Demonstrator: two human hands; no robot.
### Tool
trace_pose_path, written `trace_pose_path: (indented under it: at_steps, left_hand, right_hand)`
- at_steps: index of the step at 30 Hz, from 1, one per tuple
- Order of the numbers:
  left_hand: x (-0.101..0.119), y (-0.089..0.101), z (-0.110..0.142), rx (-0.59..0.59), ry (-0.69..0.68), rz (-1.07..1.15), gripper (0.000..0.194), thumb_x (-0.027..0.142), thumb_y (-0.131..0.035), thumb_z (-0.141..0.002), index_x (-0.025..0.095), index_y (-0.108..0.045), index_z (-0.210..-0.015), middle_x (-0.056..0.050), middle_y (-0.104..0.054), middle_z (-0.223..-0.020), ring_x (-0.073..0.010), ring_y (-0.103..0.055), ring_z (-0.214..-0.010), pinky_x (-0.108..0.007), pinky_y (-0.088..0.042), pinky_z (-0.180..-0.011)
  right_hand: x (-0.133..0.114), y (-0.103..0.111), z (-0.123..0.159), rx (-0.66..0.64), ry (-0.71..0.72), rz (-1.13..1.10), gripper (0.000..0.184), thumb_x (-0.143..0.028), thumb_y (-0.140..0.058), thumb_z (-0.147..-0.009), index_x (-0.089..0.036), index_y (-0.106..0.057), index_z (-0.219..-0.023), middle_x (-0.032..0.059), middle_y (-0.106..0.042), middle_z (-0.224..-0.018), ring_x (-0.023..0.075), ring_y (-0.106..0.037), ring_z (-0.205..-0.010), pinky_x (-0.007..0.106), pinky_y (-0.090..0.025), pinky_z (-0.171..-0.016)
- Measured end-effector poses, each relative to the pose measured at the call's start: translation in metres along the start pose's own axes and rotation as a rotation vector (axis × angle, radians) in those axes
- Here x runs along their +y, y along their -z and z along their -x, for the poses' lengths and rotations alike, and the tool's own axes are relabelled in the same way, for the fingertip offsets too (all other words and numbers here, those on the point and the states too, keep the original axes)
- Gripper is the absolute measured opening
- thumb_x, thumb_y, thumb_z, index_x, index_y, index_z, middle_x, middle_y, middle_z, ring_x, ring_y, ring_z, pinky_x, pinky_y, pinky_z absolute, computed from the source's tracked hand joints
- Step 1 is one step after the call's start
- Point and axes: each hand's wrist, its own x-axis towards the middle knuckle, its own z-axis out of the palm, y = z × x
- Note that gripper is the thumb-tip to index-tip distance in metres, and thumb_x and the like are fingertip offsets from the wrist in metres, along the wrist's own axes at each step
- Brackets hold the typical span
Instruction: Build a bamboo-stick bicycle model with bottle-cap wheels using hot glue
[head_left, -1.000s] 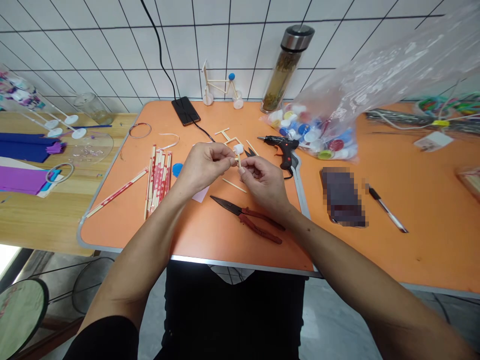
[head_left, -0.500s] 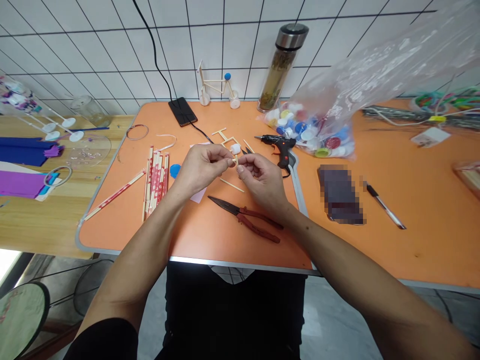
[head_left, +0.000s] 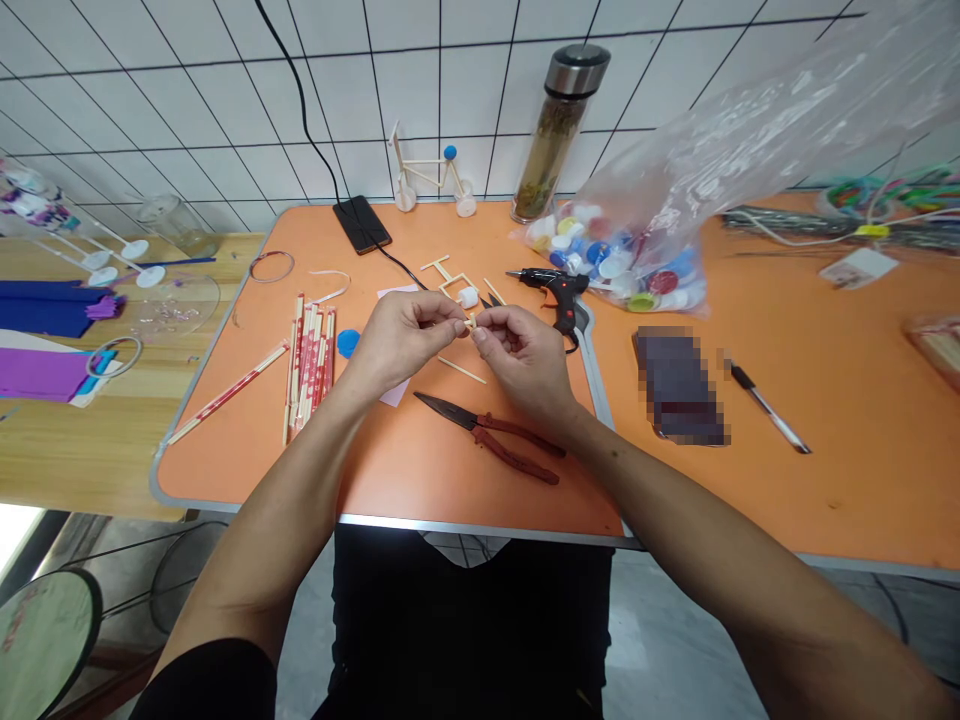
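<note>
My left hand (head_left: 409, 335) and my right hand (head_left: 521, 355) meet over the orange table, fingertips pinched on small pieces of wooden stick (head_left: 470, 323). Fingers partly cover the pieces, so their exact joint is hidden. Just beyond lies a frame of glued sticks (head_left: 448, 273) beside a white bottle cap (head_left: 469, 297). A loose stick (head_left: 462, 371) rests below the hands. Red-handled pliers (head_left: 487, 432) lie with jaws open, close to my right wrist. A black glue gun (head_left: 553, 290) sits beyond my right hand. A blue cap (head_left: 348, 343) is left of my left hand.
Wrapped chopsticks (head_left: 311, 365) lie at left. A small stick bicycle (head_left: 431, 175) stands by the wall near a black power bank or phone (head_left: 361, 223). Rightward are a tall glass bottle (head_left: 559, 135), a bag of caps (head_left: 619, 260), a phone (head_left: 679, 385) and a pen (head_left: 769, 407).
The stick piece between my fingertips has tilted and shows less of its length. Both hands stay in nearly the same place; the view has shifted slightly.
</note>
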Motion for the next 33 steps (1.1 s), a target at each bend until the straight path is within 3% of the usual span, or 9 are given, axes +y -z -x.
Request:
trace_pose_path:
  at_steps: [6,19,26,33]
  left_hand:
    - [0.0013,-0.0002,0.0011,-0.003,-0.005,0.003,0.011,0.027,-0.078,-0.084,0.019,-0.085,-0.083,-0.004,-0.081,-0.079,-0.0151,-0.067,-0.070,-0.027,-0.052,-0.064]
    - [-0.0018,-0.0027,0.0016,-0.008,-0.002,0.042,0.012,0.030,-0.079,-0.085,0.020,-0.085,-0.081,-0.005,-0.083,-0.082,-0.0183,-0.073,-0.080,-0.030,-0.057,-0.076]
    - [-0.0049,-0.0032,0.0007,-0.007,-0.018,0.031,0.012,0.030,-0.079,-0.084,0.020,-0.084,-0.081,-0.004,-0.082,-0.081,-0.0174,-0.071,-0.079,-0.029,-0.054,-0.076]
    - [-0.0077,0.0002,-0.0014,0.004,0.002,0.013,0.014,0.033,-0.083,-0.084,0.019,-0.084,-0.088,-0.005,-0.082,-0.086,-0.0169,-0.069,-0.078,-0.029,-0.052,-0.073]
  right_hand:
    - [-0.0018,-0.0004,-0.0005,0.008,0.012,-0.012,0.018,-0.041,-0.076,-0.102,-0.024,-0.076,-0.097,0.0042,-0.081,-0.095,0.0175,-0.069,-0.078,0.033,-0.057,-0.071]
    - [-0.0024,-0.0001,0.0004,0.020,0.029,0.041,0.021,-0.044,-0.075,-0.104,-0.025,-0.080,-0.096,0.0046,-0.081,-0.093,0.0184,-0.065,-0.074,0.034,-0.053,-0.066]
    - [-0.0026,-0.0001,0.0009,0.030,0.066,0.063,0.014,-0.034,-0.074,-0.102,-0.024,-0.079,-0.094,0.0033,-0.077,-0.088,0.0169,-0.061,-0.070,0.033,-0.049,-0.064]
    - [-0.0005,-0.0013,0.0000,0.040,0.031,0.055,0.024,-0.047,-0.076,-0.104,-0.025,-0.077,-0.096,0.0039,-0.077,-0.091,0.0179,-0.063,-0.073,0.033,-0.052,-0.065]
